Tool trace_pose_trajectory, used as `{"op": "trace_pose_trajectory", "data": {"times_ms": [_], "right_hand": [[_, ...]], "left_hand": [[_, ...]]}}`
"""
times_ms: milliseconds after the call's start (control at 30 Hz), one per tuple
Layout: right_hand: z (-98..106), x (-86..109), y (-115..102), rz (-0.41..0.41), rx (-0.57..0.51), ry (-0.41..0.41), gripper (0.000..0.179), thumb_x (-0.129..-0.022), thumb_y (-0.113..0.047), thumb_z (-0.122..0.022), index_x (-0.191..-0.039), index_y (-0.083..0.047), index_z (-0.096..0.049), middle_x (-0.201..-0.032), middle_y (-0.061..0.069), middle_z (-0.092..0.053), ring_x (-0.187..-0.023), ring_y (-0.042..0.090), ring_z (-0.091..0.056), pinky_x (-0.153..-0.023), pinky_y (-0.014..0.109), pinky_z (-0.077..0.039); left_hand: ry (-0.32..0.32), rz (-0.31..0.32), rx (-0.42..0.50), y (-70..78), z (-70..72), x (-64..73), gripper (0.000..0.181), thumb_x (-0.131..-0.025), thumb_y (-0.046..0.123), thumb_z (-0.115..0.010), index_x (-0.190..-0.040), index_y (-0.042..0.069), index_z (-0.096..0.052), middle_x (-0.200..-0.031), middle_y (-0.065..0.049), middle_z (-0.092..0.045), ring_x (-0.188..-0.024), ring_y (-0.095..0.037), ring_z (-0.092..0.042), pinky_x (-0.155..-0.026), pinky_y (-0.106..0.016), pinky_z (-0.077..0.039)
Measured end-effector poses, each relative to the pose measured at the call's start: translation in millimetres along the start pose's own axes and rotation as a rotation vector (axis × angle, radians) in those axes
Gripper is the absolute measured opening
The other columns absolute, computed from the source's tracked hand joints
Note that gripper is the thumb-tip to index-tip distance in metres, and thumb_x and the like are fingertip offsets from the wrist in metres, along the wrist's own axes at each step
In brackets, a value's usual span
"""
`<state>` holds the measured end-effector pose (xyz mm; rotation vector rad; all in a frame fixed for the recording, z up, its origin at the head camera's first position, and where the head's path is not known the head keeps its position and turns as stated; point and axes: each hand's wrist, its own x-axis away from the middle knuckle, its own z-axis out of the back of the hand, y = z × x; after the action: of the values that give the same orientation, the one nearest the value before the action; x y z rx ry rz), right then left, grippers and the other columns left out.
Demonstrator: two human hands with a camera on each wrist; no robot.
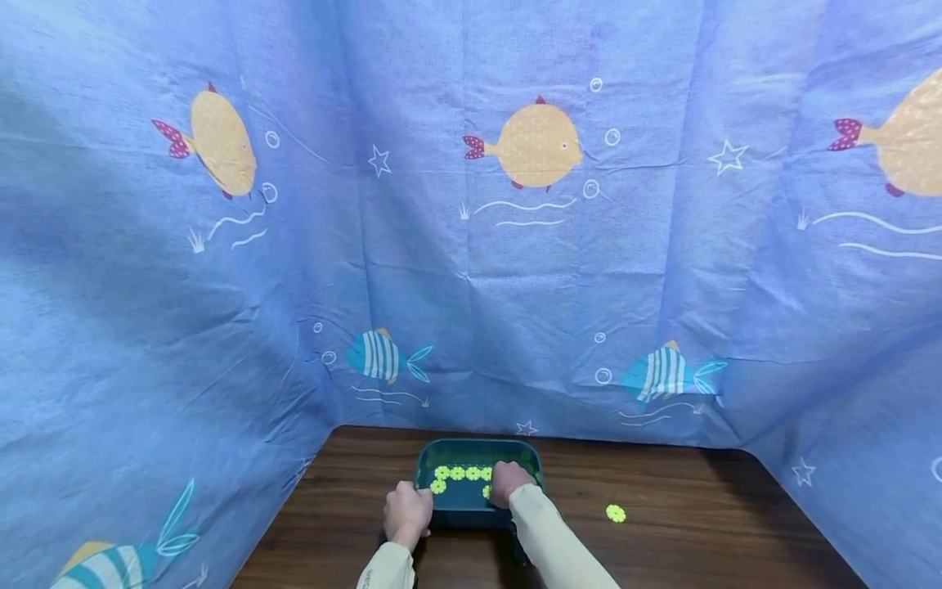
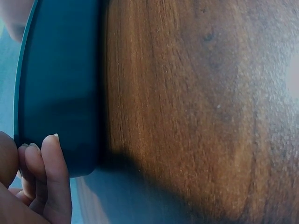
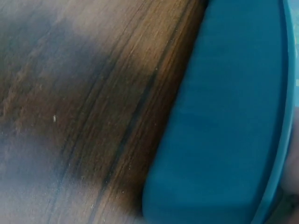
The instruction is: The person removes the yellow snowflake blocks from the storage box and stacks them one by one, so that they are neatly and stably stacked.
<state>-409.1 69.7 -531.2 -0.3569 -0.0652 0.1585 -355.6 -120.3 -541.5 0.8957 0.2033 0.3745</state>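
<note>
A dark teal plastic tray (image 1: 471,519) with raised walls sits on the wooden table. Inside it, several yellow flower-shaped pieces (image 1: 458,473) lie in a row, with one more below at each end. My left hand (image 1: 408,511) grips the tray's front left corner. In the left wrist view its thumb is at the rim and its curled fingers (image 2: 56,182) lie against the outer wall. My right hand (image 1: 509,483) reaches over the front wall into the tray's right part, beside the flower pieces. Its fingertips are hidden, so whether it holds a piece does not show.
One loose yellow flower piece (image 1: 616,513) lies on the brown wooden table (image 1: 684,523), right of the tray. A blue fish-print curtain (image 1: 530,278) hangs behind the table and along both sides.
</note>
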Motion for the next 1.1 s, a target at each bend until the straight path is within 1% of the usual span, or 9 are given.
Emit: {"op": "trace_pose_trajectory", "data": {"times_ms": [100, 200, 300, 433, 633, 767, 900, 1000, 1100], "right_hand": [[-0.4, -0.7, 0.3, -0.001, -0.004, 0.009, 0.034, -0.087, -0.007, -0.071, -0.057, -0.012, -0.056, -0.058, 0.004, -0.048, -0.052, 0.019, -0.041, -0.049, 0.033, -0.037], [-0.2, -1.1, 0.5, -0.003, -0.002, 0.015, 0.032, -0.086, -0.005, -0.071, -0.059, -0.012, -0.057, -0.063, 0.005, -0.051, -0.054, 0.019, -0.041, -0.049, 0.034, -0.037], [0.3, -1.3, 0.6, -0.001, -0.009, 0.024, 0.03, -0.086, -0.002, -0.07, -0.061, -0.011, -0.057, -0.063, 0.005, -0.048, -0.053, 0.019, -0.038, -0.049, 0.034, -0.035], [0.9, -1.1, 1.4, -0.003, -0.047, 0.005, 0.027, -0.087, 0.002, -0.069, -0.066, -0.009, -0.056, -0.06, 0.004, -0.042, -0.052, 0.018, -0.033, -0.049, 0.033, -0.031], [-0.5, -1.8, 3.6, -0.014, -0.097, -0.027, 0.025, -0.085, 0.003, -0.069, -0.066, -0.008, -0.058, -0.059, 0.003, -0.042, -0.052, 0.018, -0.037, -0.048, 0.031, -0.034], [-1.4, -0.7, 3.9, 0.007, -0.111, -0.023, 0.036, -0.087, 0.003, -0.066, -0.058, -0.012, -0.05, -0.055, -0.001, -0.033, -0.05, 0.016, -0.031, -0.046, 0.031, -0.03], [2.5, 5.6, 3.8, 0.078, -0.137, 0.01, 0.045, -0.088, 0.001, -0.063, -0.054, -0.017, -0.039, -0.05, -0.005, -0.024, -0.047, 0.014, -0.023, -0.045, 0.029, -0.026], [9.7, 9.8, 1.3, 0.135, -0.159, 0.041, 0.037, -0.085, -0.002, -0.068, -0.058, -0.016, -0.047, -0.052, -0.006, -0.037, -0.048, 0.013, -0.034, -0.046, 0.03, -0.035], [12.4, 9.8, 0.0, 0.148, -0.174, 0.051, 0.019, -0.082, -0.004, -0.074, -0.072, -0.013, -0.06, -0.068, -0.001, -0.056, -0.061, 0.017, -0.051, -0.056, 0.037, -0.049]], "left_hand": [[0.0, 0.005, -0.002, 0.8, 0.4, 0.0, 0.017, -0.089, 0.012, -0.052, -0.077, 0.004, -0.061, -0.063, -0.009, -0.059, -0.039, -0.017, -0.059, -0.047, -0.032, -0.05], [0.008, 0.002, -0.001, 1.4, -0.2, 0.0, 0.017, -0.089, 0.012, -0.052, -0.077, 0.004, -0.061, -0.063, -0.008, -0.059, -0.039, -0.016, -0.058, -0.047, -0.032, -0.049], [0.02, -0.012, -0.001, 1.9, -0.9, -0.4, 0.018, -0.089, 0.012, -0.052, -0.075, 0.004, -0.06, -0.06, -0.008, -0.059, -0.037, -0.015, -0.057, -0.047, -0.031, -0.048], [0.02, -0.017, -0.004, 2.2, -1.2, -0.4, 0.02, -0.09, 0.011, -0.051, -0.072, 0.006, -0.058, -0.056, -0.007, -0.059, -0.037, -0.015, -0.057, -0.048, -0.032, -0.047], [0.003, 0.004, -0.012, 1.8, -0.9, 0.9, 0.02, -0.09, 0.011, -0.05, -0.072, 0.006, -0.058, -0.056, -0.007, -0.059, -0.039, -0.017, -0.058, -0.049, -0.033, -0.048], [0.011, 0.005, -0.011, 0.9, -1.5, 1.3, 0.02, -0.09, 0.011, -0.051, -0.071, 0.007, -0.058, -0.056, -0.007, -0.059, -0.038, -0.017, -0.058, -0.049, -0.033, -0.048], [0.011, 0.004, -0.005, 0.6, -2.9, 0.7, 0.019, -0.09, 0.011, -0.051, -0.074, 0.006, -0.059, -0.058, -0.007, -0.059, -0.038, -0.016, -0.058, -0.048, -0.032, -0.048], [0.006, 0.004, -0.005, 1.3, -2.5, -0.5, 0.018, -0.09, 0.011, -0.051, -0.078, 0.004, -0.062, -0.06, -0.007, -0.059, -0.038, -0.016, -0.058, -0.048, -0.032, -0.049], [0.002, 0.005, -0.01, 0.7, -0.2, 0.4, 0.017, -0.091, 0.012, -0.052, -0.082, 0.002, -0.063, -0.063, -0.008, -0.059, -0.039, -0.016, -0.058, -0.049, -0.033, -0.049]]}}
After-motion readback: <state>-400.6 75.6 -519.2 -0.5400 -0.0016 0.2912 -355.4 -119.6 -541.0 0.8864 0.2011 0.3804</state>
